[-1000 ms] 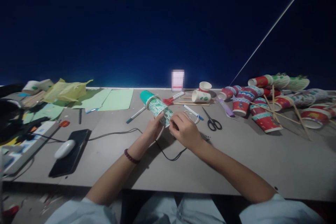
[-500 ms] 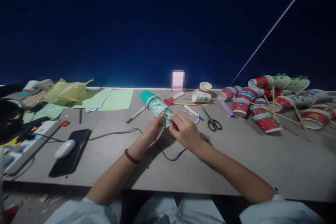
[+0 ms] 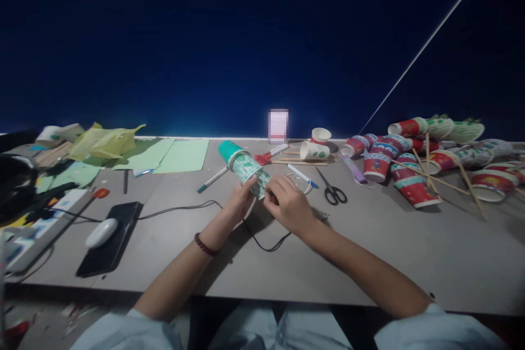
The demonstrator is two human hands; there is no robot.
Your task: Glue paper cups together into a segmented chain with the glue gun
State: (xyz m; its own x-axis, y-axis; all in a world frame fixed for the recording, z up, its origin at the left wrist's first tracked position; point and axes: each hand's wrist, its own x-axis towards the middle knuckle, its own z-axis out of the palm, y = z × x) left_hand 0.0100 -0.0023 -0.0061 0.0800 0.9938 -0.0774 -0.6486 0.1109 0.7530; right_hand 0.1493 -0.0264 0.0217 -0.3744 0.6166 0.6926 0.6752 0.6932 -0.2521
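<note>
A chain of green and white patterned paper cups (image 3: 244,165) is held tilted above the middle of the table, its solid green cup at the upper left. My left hand (image 3: 241,199) is closed round the lower part of the cups, thumb on top. Close against the lower right end, my right hand (image 3: 289,202) has its fingers pinched together. Whatever lies between those fingertips is too small or hidden to make out. A white cord or strip shows below the left hand and another loop lies beyond the right hand.
Scissors (image 3: 335,194), a blue-capped marker (image 3: 302,175) and a white paper cup (image 3: 315,150) lie beyond my hands. Red decorated cup chains (image 3: 377,161) with wooden sticks fill the right. A phone (image 3: 118,235), a power strip (image 3: 49,224) and green paper (image 3: 182,155) are on the left.
</note>
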